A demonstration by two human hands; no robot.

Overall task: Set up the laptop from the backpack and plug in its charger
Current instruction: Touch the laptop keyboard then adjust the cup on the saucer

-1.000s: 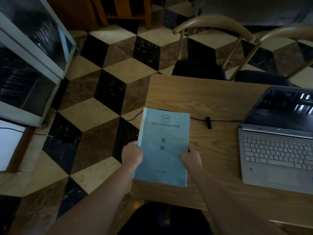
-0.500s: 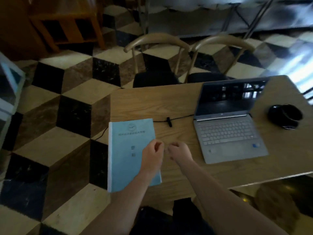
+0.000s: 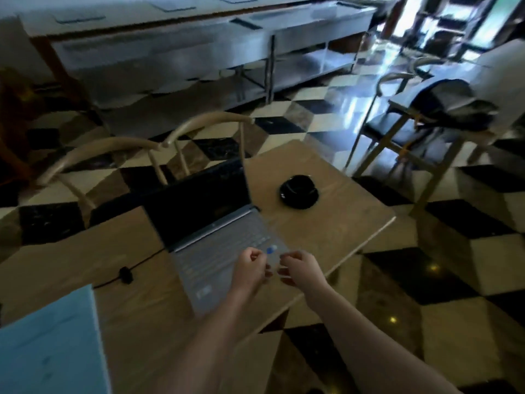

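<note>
The open laptop (image 3: 216,243) is set on the wooden bench (image 3: 335,220), its charger cable (image 3: 125,275) lying to its left. Above its keyboard the left hand (image 3: 250,268) and right hand (image 3: 298,267) are held loosely curled, nothing grasped. No writing can be read through the blur.

Left hand (image 3: 250,268) and right hand (image 3: 298,268) held close; fingers loosely curled, empty

Matt wooden table (image 3: 326,231), glossy polished stone floor (image 3: 454,265), brushed-metal laptop (image 3: 227,260), steel counter (image 3: 199,52).
</note>
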